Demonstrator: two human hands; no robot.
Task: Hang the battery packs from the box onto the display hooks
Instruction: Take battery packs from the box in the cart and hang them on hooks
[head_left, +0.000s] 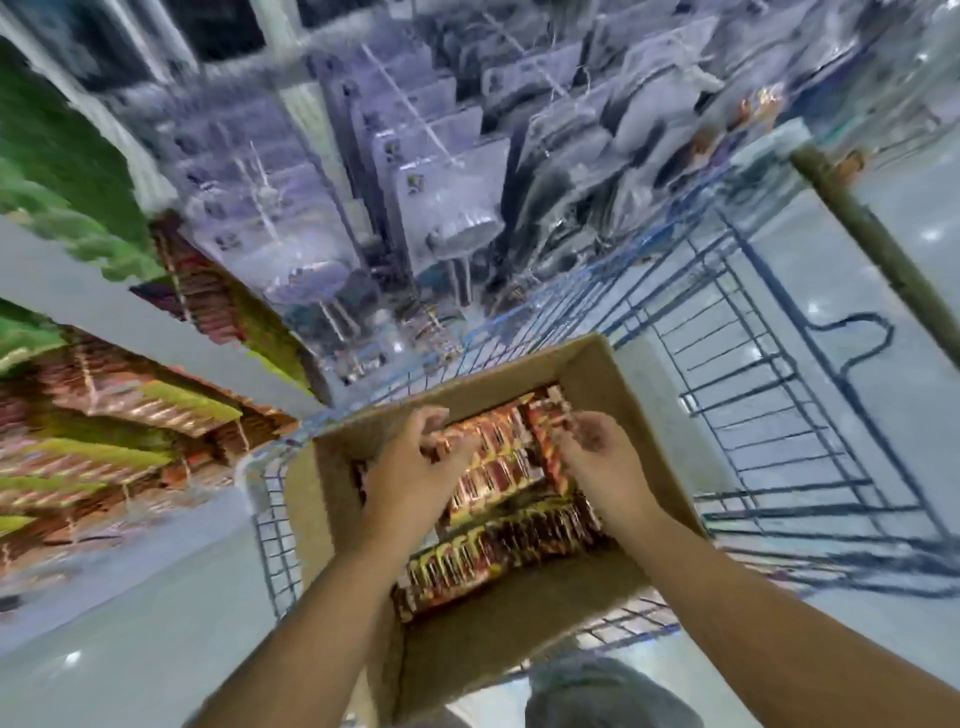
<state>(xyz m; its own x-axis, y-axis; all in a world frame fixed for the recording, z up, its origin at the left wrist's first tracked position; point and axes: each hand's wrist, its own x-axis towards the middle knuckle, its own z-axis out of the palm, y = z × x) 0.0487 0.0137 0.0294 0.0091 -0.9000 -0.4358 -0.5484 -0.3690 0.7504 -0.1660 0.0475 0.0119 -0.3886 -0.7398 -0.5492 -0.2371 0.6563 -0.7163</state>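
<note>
Inside the cardboard box (649, 441), red-and-yellow battery packs (498, 551) are lying in rows, print too blurred for reading; I'm curling my left hand (410, 467) grip onto one, my right hand (597, 457) hovering loosely curled.

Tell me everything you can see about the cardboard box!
The cardboard box is plain brown, open at the top, and sits tilted in a blue wire cart. Rows of red and yellow battery packs fill it, standing on edge. Both hands reach in: the left hand touches the packs, while the right hand hovers curled above them. Blur hides any print.
</note>
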